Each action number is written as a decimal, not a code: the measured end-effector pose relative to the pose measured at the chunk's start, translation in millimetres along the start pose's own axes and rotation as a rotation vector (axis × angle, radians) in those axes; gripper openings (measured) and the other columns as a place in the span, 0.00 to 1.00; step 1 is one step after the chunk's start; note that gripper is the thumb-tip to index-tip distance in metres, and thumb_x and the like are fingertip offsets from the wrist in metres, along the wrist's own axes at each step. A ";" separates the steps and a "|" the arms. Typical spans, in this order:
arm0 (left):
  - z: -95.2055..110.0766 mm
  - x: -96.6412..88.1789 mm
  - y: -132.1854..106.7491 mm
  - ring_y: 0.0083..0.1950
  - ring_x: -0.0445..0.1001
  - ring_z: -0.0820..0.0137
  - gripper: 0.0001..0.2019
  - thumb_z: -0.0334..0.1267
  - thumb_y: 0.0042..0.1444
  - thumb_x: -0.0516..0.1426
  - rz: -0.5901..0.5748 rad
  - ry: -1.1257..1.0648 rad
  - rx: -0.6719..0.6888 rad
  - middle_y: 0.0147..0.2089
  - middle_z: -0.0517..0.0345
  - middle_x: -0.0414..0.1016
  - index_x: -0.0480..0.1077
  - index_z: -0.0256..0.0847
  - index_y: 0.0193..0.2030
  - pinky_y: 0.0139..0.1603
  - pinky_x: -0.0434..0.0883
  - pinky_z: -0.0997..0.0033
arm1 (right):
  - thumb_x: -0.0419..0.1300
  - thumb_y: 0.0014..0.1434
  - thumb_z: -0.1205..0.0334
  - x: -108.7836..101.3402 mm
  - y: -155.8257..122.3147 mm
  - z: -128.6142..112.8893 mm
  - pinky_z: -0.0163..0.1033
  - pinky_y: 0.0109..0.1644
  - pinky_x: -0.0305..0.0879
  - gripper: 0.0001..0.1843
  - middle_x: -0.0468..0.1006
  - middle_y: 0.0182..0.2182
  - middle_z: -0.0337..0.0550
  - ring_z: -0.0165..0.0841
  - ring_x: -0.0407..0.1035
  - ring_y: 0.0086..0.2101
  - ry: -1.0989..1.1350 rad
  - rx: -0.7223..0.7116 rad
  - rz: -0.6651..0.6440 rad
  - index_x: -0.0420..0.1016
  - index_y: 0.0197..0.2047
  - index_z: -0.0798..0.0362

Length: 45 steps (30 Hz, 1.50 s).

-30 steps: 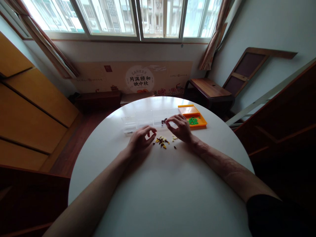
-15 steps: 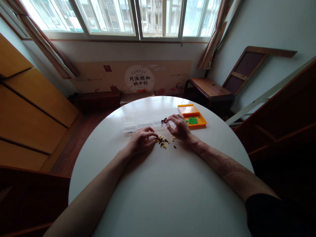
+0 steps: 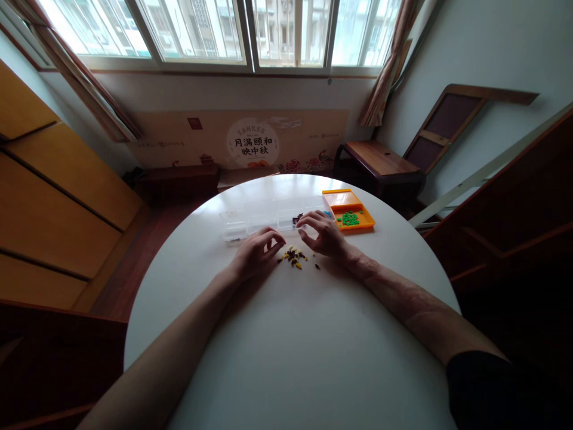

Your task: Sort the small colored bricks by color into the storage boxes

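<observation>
Round white table point(image 3: 295, 358) under the window bears your bead pile point(image 3: 293, 257), between both hands; your left hand point(image 3: 256, 254) curls narrow beside it, whether holding a bead I cannot tell. Your right hand point(image 3: 323, 234) hovers spread, empty, near the clear compartment box point(image 3: 264, 218); pinch single beads lightly, judging colour first.

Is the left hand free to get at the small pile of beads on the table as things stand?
Probably yes. The left hand rests beside the pile of beads, fingertips nearly touching it, with only bare table between. The right hand sits behind the pile.

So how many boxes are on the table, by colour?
Clear box: 1
Orange box: 1
Total: 2
The small beads between the left hand and right hand are too tiny to count.
</observation>
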<state>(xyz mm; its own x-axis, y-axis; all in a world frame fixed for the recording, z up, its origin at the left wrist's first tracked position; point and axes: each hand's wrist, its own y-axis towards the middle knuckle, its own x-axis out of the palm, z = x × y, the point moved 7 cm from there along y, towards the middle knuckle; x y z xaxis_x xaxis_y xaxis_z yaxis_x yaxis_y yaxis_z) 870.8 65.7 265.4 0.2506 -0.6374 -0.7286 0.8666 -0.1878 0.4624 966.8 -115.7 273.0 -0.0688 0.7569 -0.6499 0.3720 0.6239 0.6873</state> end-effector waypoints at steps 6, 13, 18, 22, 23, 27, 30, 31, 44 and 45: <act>-3.2 -0.3 0.6 0.35 0.73 0.73 0.14 0.49 0.75 0.61 0.052 -0.156 -0.076 0.45 0.54 0.80 0.80 0.41 0.44 0.41 0.73 0.71 | 0.67 0.73 0.57 7.9 -2.0 -23.3 0.49 0.55 0.74 0.06 0.86 0.47 0.44 0.41 0.78 0.47 0.034 -0.249 -0.107 0.80 0.50 0.46; 0.1 1.6 0.7 0.34 0.72 0.73 0.17 0.52 0.74 0.60 0.024 -0.177 -0.062 0.44 0.54 0.80 0.80 0.40 0.44 0.38 0.72 0.71 | 0.64 0.77 0.55 6.3 1.3 -29.1 0.47 0.54 0.73 0.07 0.87 0.43 0.43 0.39 0.79 0.44 0.026 -0.280 -0.137 0.82 0.48 0.47; 3.2 -1.2 1.4 0.35 0.73 0.72 0.17 0.51 0.74 0.60 0.048 -0.179 -0.035 0.43 0.53 0.80 0.80 0.40 0.43 0.39 0.73 0.70 | 0.61 0.78 0.54 8.3 2.5 -27.3 0.49 0.59 0.72 0.09 0.87 0.44 0.42 0.39 0.78 0.46 0.027 -0.206 -0.211 0.83 0.47 0.44; 6.0 -3.9 1.2 0.36 0.74 0.71 0.14 0.48 0.72 0.62 0.055 -0.157 -0.020 0.43 0.53 0.80 0.80 0.40 0.42 0.39 0.73 0.70 | 0.62 0.76 0.54 -1.5 1.5 -14.8 0.53 0.61 0.70 0.09 0.87 0.43 0.41 0.41 0.77 0.46 -0.003 -0.075 -0.075 0.84 0.46 0.42; 7.3 -3.5 1.0 0.36 0.74 0.72 0.12 0.47 0.71 0.63 0.041 -0.149 -0.010 0.43 0.53 0.80 0.81 0.41 0.42 0.39 0.73 0.70 | 0.62 0.76 0.54 -6.3 0.9 -9.4 0.54 0.62 0.70 0.09 0.87 0.42 0.41 0.42 0.76 0.46 -0.027 -0.028 -0.008 0.84 0.45 0.42; 11.5 -0.5 0.0 0.36 0.73 0.71 0.08 0.43 0.67 0.65 -0.032 -0.119 0.015 0.44 0.53 0.81 0.82 0.42 0.42 0.40 0.73 0.70 | 0.63 0.76 0.53 -21.5 -2.8 13.2 0.57 0.61 0.69 0.09 0.86 0.42 0.42 0.45 0.74 0.47 -0.132 0.144 0.216 0.85 0.45 0.42; 12.2 1.5 -0.7 0.37 0.73 0.70 0.08 0.44 0.65 0.66 -0.077 -0.098 0.021 0.44 0.53 0.81 0.83 0.43 0.42 0.41 0.73 0.69 | 0.64 0.75 0.54 -19.2 -2.7 25.3 0.56 0.58 0.68 0.09 0.87 0.42 0.43 0.46 0.73 0.46 -0.179 0.216 0.219 0.85 0.44 0.44; 12.4 2.3 -0.9 0.37 0.73 0.70 0.08 0.45 0.64 0.67 -0.092 -0.089 0.027 0.44 0.53 0.81 0.84 0.44 0.42 0.42 0.73 0.69 | 0.64 0.75 0.55 -17.0 -2.4 27.7 0.55 0.58 0.68 0.09 0.87 0.41 0.44 0.46 0.73 0.45 -0.185 0.229 0.204 0.85 0.43 0.45; 13.9 8.6 -3.3 0.37 0.77 0.71 0.06 0.44 0.66 0.66 -0.105 0.065 0.079 0.49 0.55 0.83 0.85 0.48 0.42 0.45 0.74 0.68 | 0.61 0.73 0.60 -8.9 -1.3 23.9 0.52 0.58 0.69 0.08 0.85 0.40 0.43 0.44 0.74 0.45 -0.127 0.208 0.138 0.81 0.41 0.46; 13.6 9.6 -3.8 0.38 0.78 0.70 0.06 0.43 0.66 0.66 -0.102 0.088 0.087 0.49 0.56 0.84 0.85 0.48 0.42 0.46 0.74 0.68 | 0.61 0.73 0.60 -8.5 -0.9 23.1 0.53 0.58 0.69 0.08 0.85 0.40 0.43 0.44 0.74 0.45 -0.120 0.201 0.135 0.81 0.40 0.46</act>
<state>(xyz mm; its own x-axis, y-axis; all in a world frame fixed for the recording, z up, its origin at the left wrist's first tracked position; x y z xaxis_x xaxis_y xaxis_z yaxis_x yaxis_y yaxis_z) 864.1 50.2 263.5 0.2039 -0.5443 -0.8137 0.8495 -0.3148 0.4235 988.5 -127.2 270.3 0.0999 0.7945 -0.5990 0.5476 0.4587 0.6998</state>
